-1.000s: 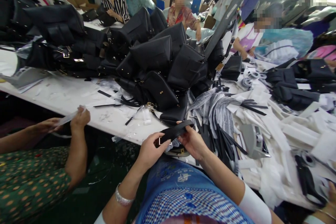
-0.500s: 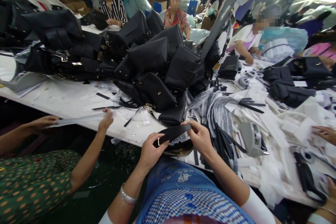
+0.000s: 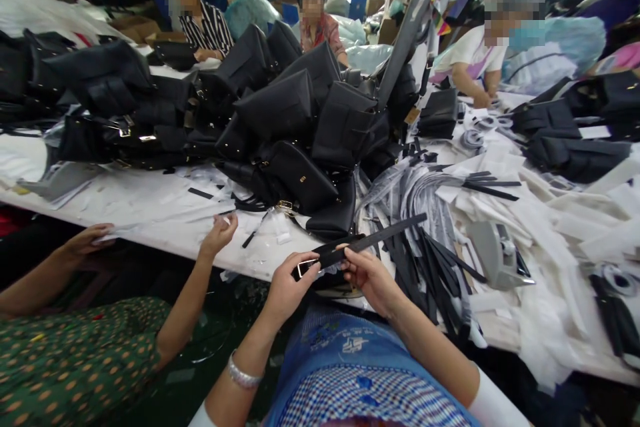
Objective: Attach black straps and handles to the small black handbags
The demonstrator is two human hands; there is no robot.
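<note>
A black strap [image 3: 383, 235] with a metal buckle [image 3: 306, 268] stretches between my two hands, its free end pointing up to the right. My left hand [image 3: 294, 280] is closed on the buckle end. Thumb and fingers of my right hand [image 3: 365, 273] pinch the strap a little further along. Just beyond my hands lies a black handbag [image 3: 300, 177] with a small gold mark, at the front of a heap of similar bags. To the right of my right hand lies a bundle of black straps [image 3: 425, 273], some wrapped in clear film.
A co-worker's hands [image 3: 217, 233] at my left hold a clear plastic strip over the table edge [image 3: 150, 240]. A grey tape dispenser [image 3: 493, 253] stands at right among white wrapping sheets [image 3: 565, 240]. A slanted grey post [image 3: 407, 27] rises behind the bags. Other people sit across the table.
The strap's end now extends out past my right hand, up to the right, and more of the buckle shows. The co-worker's right hand at my left has moved rightward with the plastic strip.
</note>
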